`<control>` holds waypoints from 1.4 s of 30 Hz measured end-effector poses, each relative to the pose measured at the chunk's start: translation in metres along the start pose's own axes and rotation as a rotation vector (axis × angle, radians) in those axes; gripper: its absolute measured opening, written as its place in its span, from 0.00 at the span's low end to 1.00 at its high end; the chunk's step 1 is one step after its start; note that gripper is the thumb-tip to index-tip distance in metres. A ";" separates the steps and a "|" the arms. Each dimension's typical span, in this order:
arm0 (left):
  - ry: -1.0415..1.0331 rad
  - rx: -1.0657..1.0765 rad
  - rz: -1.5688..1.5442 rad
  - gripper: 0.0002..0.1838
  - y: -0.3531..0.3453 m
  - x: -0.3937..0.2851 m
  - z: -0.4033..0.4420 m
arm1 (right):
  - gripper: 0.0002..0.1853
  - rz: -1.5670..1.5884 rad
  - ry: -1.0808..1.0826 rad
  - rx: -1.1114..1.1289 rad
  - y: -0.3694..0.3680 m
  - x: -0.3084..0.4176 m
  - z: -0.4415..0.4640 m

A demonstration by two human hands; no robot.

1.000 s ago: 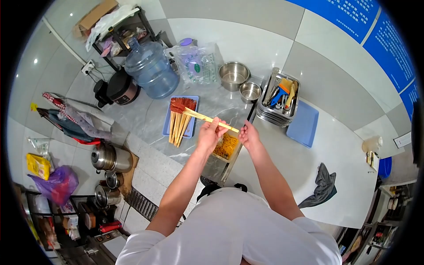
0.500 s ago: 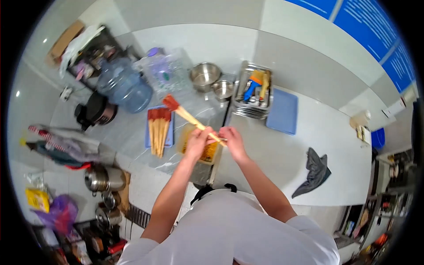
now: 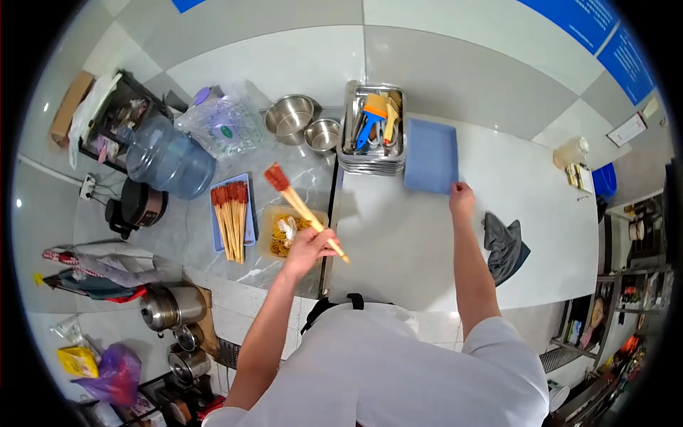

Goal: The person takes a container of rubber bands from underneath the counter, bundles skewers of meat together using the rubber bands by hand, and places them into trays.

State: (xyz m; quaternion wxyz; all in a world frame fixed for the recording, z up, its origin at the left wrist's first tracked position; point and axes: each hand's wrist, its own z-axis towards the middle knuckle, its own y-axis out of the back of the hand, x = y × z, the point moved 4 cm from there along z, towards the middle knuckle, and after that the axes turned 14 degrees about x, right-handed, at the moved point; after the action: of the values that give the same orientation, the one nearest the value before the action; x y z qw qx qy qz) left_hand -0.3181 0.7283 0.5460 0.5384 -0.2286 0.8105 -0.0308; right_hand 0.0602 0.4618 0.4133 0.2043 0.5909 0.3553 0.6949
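I have the left hand (image 3: 311, 249) closed around a red-tipped skewer bundle (image 3: 302, 206), beside the tub (image 3: 265, 240). The right hand (image 3: 462, 198) contacts the right-hand blue tray (image 3: 432, 158) at its near right corner; I cannot tell whether it grips.

Left of the glossy metal stack (image 3: 372, 165), we are seeing smooth wooden sticks (image 3: 304, 210); right of it, a smooth plastic tray (image 3: 432, 156).

Left hand (image 3: 313, 248) curled closed, right hand (image 3: 462, 199) bunched, well apart, both arms (image 3: 475, 274) stretched forward
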 end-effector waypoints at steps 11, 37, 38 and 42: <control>0.031 0.188 0.188 0.11 -0.096 0.013 0.047 | 0.11 1.045 -0.085 0.579 0.014 0.173 -0.211; 0.061 0.325 0.441 0.12 -0.225 0.047 0.225 | 0.15 0.567 -0.208 0.264 0.058 -0.017 -0.040; 0.055 0.299 0.436 0.13 -0.223 0.048 0.231 | 0.15 0.573 -0.196 0.278 0.051 -0.024 -0.024; 0.092 0.212 0.430 0.13 -0.220 0.035 0.235 | 0.16 0.165 -0.039 0.225 0.031 -0.039 0.017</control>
State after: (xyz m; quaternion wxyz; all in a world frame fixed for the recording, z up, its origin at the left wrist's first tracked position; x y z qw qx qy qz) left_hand -0.0464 0.5637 0.4830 0.5162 0.0088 0.8563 -0.0106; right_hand 0.0896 0.4179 0.4104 0.0856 0.6506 0.3770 0.6537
